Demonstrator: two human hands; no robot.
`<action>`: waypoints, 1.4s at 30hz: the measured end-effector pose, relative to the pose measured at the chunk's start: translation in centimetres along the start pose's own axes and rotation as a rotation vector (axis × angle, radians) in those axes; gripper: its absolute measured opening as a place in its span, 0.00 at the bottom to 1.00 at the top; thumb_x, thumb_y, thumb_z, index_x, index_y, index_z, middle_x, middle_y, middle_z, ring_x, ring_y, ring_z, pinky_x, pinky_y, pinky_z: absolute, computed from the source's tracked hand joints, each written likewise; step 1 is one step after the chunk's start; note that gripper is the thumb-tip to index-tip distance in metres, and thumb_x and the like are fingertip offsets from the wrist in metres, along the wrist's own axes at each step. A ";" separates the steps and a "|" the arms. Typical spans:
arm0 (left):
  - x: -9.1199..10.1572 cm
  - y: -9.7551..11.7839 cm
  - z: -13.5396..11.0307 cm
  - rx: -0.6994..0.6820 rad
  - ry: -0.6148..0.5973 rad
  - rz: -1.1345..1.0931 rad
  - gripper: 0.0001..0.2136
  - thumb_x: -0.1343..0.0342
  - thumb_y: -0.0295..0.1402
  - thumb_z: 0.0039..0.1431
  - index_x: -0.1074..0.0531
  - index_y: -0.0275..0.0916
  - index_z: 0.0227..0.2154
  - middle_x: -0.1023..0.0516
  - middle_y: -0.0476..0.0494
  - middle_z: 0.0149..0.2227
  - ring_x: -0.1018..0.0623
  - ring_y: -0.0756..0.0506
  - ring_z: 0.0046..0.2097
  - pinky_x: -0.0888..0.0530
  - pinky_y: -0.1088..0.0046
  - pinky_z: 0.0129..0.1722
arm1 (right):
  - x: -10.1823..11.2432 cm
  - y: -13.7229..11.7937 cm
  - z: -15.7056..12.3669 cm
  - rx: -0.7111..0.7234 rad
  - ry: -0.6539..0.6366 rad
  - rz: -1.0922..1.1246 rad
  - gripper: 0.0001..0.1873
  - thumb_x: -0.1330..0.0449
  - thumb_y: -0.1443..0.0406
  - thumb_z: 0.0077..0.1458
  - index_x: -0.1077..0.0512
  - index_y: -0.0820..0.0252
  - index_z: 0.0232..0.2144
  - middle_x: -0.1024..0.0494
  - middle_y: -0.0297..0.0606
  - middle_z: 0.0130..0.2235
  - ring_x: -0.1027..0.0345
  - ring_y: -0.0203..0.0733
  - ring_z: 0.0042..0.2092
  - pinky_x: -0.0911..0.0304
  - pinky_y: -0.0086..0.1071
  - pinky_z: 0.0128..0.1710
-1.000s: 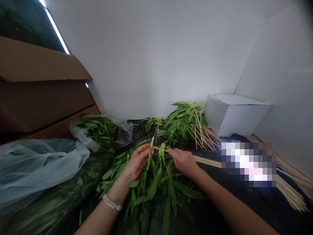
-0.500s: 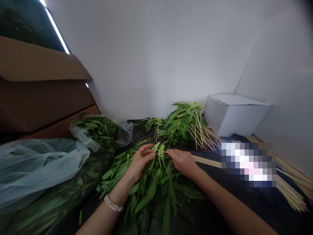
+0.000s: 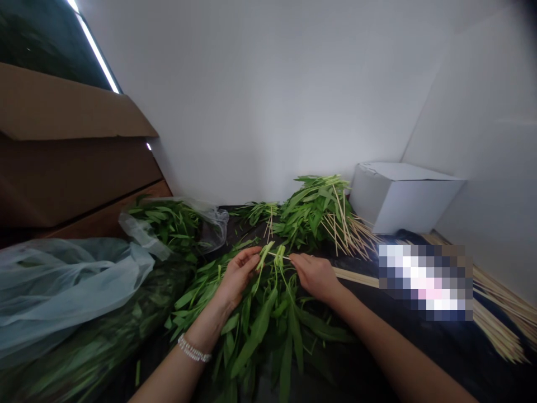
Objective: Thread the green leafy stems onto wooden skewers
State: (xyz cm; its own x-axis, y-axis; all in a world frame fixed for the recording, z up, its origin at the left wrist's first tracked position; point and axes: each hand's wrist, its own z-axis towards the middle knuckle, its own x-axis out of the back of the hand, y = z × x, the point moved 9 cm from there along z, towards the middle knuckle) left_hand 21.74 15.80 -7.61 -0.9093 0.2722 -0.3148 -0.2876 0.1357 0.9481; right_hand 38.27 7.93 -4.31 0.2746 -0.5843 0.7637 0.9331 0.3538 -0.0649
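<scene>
My right hand (image 3: 316, 275) is closed on the near end of a thin bamboo skewer (image 3: 286, 257), which points left. Pale green stems of leafy greens, which look like water spinach (image 3: 278, 258), are threaded on the skewer, and their long leaves (image 3: 262, 330) hang down toward me. At the skewer's other end, the thumb and fingers of my left hand (image 3: 238, 274) pinch a stem (image 3: 264, 256). The skewer's tip is hard to make out there. More loose greens (image 3: 195, 296) lie under and beside my left hand.
Skewered greens (image 3: 310, 212) are piled at the back by a white box (image 3: 403, 196). Bare skewers (image 3: 499, 336) lie at right, partly behind a blurred patch. Plastic bags (image 3: 75, 280) with greens sit at left, below a cardboard box (image 3: 75, 173). A white wall (image 3: 268, 101) stands behind.
My left hand has shifted slightly left, and the stem by its fingertips now stands farther from the other stems. My right hand has moved slightly right, with more skewer showing between.
</scene>
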 end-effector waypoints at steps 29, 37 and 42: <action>-6.6 3.0 -4.8 -0.844 -0.329 1.511 0.12 0.52 0.33 0.63 0.26 0.40 0.45 0.23 0.40 0.36 0.29 0.40 0.42 0.39 0.62 0.43 | -1.4 -2.3 0.2 0.060 -0.290 -0.038 0.12 0.48 0.70 0.59 0.31 0.58 0.45 0.25 0.39 0.40 0.31 0.38 0.36 0.43 0.28 0.30; -7.3 2.3 -4.8 -0.914 -0.291 1.763 0.07 0.50 0.30 0.60 0.28 0.39 0.30 0.26 0.42 0.30 0.31 0.41 0.37 0.40 0.64 0.37 | -1.5 -3.2 0.0 0.122 -0.226 -0.001 0.06 0.46 0.69 0.58 0.31 0.59 0.37 0.26 0.36 0.33 0.34 0.37 0.30 0.50 0.31 0.25; -7.1 3.0 -4.6 -0.830 -0.204 1.622 0.08 0.49 0.27 0.54 0.31 0.40 0.22 0.28 0.45 0.24 0.32 0.43 0.34 0.41 0.66 0.35 | -1.2 -3.8 0.1 0.136 -0.157 0.073 0.06 0.47 0.70 0.58 0.31 0.60 0.35 0.27 0.35 0.31 0.34 0.36 0.30 0.49 0.31 0.26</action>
State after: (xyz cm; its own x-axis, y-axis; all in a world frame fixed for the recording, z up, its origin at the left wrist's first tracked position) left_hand 25.90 9.86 -2.35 -0.3817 -0.2540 0.8887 0.6206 -0.7830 0.0428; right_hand 34.39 7.38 -4.96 0.2911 -0.4365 0.8513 0.8692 0.4925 -0.0447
